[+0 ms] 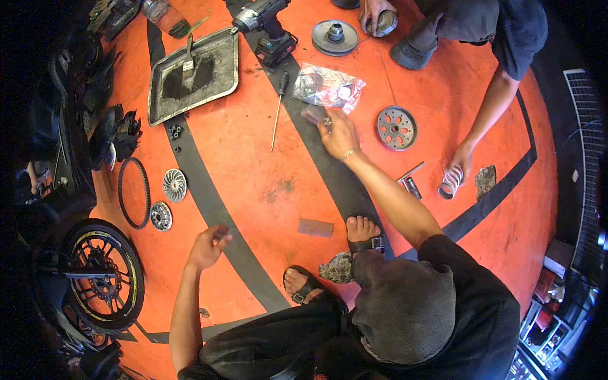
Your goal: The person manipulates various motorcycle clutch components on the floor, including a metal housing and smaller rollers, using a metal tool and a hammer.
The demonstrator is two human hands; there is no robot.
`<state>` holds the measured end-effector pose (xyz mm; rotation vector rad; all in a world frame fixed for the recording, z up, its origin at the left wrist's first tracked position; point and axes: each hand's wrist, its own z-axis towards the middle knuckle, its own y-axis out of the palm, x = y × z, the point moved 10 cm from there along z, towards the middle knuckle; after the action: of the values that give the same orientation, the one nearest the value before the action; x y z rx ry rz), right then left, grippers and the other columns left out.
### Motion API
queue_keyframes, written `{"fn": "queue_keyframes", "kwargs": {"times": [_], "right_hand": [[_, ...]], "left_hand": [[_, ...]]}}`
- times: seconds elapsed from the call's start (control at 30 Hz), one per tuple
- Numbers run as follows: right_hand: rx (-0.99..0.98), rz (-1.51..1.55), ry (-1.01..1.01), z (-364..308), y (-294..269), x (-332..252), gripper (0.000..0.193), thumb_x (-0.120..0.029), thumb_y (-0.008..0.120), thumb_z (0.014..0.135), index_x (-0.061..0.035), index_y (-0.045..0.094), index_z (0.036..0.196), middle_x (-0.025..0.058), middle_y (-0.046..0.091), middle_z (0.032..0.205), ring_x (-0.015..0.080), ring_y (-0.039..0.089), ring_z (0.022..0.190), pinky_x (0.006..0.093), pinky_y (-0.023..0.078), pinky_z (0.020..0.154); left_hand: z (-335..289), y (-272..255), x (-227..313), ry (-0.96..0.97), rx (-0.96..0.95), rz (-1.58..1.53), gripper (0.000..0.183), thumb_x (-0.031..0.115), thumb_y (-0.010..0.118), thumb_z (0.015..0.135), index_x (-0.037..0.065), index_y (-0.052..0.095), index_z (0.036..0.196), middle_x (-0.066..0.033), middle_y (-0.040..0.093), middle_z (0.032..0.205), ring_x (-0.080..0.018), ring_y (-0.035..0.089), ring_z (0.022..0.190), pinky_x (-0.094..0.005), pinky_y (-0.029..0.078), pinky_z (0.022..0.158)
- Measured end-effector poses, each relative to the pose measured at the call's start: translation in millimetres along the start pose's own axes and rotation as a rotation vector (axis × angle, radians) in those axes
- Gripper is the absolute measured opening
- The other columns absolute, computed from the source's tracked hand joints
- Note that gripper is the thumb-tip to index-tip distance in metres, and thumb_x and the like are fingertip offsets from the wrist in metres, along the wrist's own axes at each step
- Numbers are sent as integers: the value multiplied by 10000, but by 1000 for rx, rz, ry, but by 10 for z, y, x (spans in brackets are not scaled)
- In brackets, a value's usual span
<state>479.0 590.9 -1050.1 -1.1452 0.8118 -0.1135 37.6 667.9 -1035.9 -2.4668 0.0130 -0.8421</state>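
My right hand (340, 134) is closed on a small clear plastic packet (313, 114), just beside a larger clear plastic bag (329, 87) on the orange floor. Over the floor at left, my left hand (209, 247) has its fingers curled around something small and dark that I cannot make out. A flat brownish-grey rectangular piece (315, 227) lies near my feet. To the right of my right hand is a round metal clutch bell (396, 128) with holes. A long screwdriver (278, 107) lies to its left.
A co-worker's hands hold a coil spring (450, 182) and a round metal part (383, 24). A metal tray (218, 95) with a brush, a cordless driver (269, 31) and a pulley (334, 38) lie farther off. At left are a drive belt (120, 190), a finned disc (175, 185) and a wheel (134, 272).
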Motion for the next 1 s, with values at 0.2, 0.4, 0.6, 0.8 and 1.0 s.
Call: {"fn": "queue_keyframes", "kwargs": {"times": [0.2,0.4,0.6,0.8,1.0], "right_hand": [[-366,616,88,-837,-227,-683,340,-289,694,916,28,629,1017,173,661,827,230,654,776,389,493,685],[-601,625,88,-1243,-758,-826,282,-236,691,936,29,632,1009,133,658,849,192,615,779,332,490,719],[-66,320,-41,-1404,-1615,-579,370,-267,744,887,8,594,1084,177,606,1013,315,634,855,401,490,692],[-361,649,44,-1410,-1001,-727,351,-261,780,866,-2,646,1062,119,622,990,219,635,834,335,522,741],[-460,1029,190,-1475,-709,-585,309,-237,804,849,-6,707,1030,66,649,957,141,622,822,289,498,738]], "left_hand": [[220,157,1383,262,198,-255,499,299,686,958,-25,548,1313,-158,667,1177,-215,646,1078,-375,524,909],[480,833,2068,371,-239,-447,424,291,656,986,-13,578,1270,-99,671,1118,-156,636,1011,-339,520,867],[517,1061,2470,430,-191,-508,283,241,667,980,-7,605,1103,-76,680,988,-141,662,846,-305,541,741],[541,977,2364,435,-65,-540,219,169,633,1000,-3,590,1130,-44,653,952,-125,645,821,-291,548,721],[228,750,2578,589,36,-291,178,152,626,987,-16,583,1029,-106,624,857,-189,625,759,-356,515,691]]}}
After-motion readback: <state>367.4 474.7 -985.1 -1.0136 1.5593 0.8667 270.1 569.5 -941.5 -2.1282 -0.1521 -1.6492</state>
